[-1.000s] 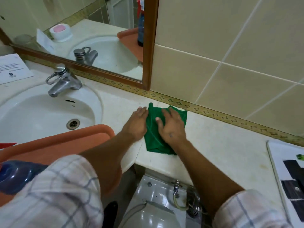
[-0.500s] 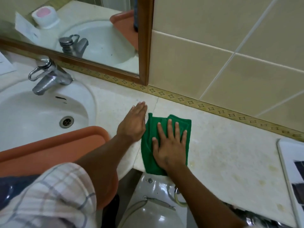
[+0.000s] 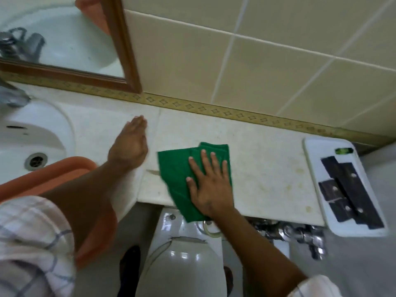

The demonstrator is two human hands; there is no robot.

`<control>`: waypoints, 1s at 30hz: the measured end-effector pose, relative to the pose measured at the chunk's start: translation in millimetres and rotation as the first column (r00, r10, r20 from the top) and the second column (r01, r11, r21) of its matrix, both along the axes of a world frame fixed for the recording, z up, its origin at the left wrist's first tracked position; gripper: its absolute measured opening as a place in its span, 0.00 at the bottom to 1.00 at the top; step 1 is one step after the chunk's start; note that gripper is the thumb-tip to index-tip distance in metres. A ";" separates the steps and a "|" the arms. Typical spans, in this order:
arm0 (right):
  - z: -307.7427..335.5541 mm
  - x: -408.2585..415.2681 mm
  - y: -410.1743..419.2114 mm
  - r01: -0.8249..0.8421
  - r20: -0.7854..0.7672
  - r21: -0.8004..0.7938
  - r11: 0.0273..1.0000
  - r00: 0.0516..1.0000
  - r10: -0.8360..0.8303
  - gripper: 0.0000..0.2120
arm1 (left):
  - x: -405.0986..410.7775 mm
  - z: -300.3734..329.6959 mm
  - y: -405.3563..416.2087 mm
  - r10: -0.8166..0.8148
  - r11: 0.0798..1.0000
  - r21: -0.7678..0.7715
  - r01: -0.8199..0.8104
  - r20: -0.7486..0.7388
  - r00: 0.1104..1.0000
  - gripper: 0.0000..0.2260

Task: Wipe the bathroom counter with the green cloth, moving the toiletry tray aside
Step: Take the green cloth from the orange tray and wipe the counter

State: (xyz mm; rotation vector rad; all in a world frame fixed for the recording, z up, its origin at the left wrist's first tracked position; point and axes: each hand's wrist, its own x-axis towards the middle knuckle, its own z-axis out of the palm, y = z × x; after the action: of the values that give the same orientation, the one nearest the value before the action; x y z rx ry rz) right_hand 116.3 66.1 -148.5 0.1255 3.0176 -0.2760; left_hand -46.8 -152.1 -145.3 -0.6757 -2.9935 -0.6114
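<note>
The green cloth point(image 3: 175, 174) lies flat on the pale bathroom counter point(image 3: 267, 168), its near corner hanging over the front edge. My right hand point(image 3: 209, 187) presses down on the cloth, palm flat and fingers spread. My left hand point(image 3: 129, 146) rests flat on the bare counter just left of the cloth, apart from it and holding nothing. The orange toiletry tray point(image 3: 53, 174) sits across the near rim of the sink, partly hidden under my left forearm.
The white sink point(image 3: 32, 133) and its chrome faucet point(image 3: 10, 95) are at the left. A wood-framed mirror point(image 3: 126, 50) hangs above them. A white board with black strips point(image 3: 317, 168) overhangs the counter's right end. A toilet cistern point(image 3: 177, 254) and metal valves point(image 3: 300, 232) sit below.
My right hand has slid the green cloth to the right and toward the front edge. My left hand has come off the cloth and stays flat on the counter.
</note>
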 end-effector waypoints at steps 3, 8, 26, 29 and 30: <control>4.0 23.8 81.8 0.175 0.016 0.054 0.983 0.984 -0.176 0.29 | 1.0 0.6 6.0 -0.005 1.000 0.020 0.006 -0.026 1.000 0.25; 5.0 29.9 103.1 0.188 0.030 0.069 0.980 0.981 -0.191 0.30 | 2.7 -2.0 10.1 0.010 0.999 -0.043 -0.011 -0.028 1.000 0.25; 2.4 52.1 117.2 0.189 -0.010 0.032 0.981 0.982 -0.189 0.27 | -0.3 1.8 8.9 0.013 0.997 -0.070 -0.012 0.003 1.000 0.28; 4.8 67.2 141.2 0.158 -0.005 0.024 0.987 0.987 -0.158 0.28 | 6.4 8.6 19.6 -0.076 0.992 -0.105 0.075 -0.006 0.997 0.28; 3.8 67.1 141.1 0.149 -0.005 0.021 0.989 0.989 -0.149 0.28 | 10.5 9.2 26.4 -0.144 0.983 -0.115 0.141 -0.015 0.989 0.29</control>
State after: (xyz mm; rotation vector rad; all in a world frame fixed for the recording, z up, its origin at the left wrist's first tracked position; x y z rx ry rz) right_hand 183.4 207.2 -144.7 0.3533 3.0190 -0.2572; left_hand -36.3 -125.6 -136.1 -0.9043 -2.9954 -0.4369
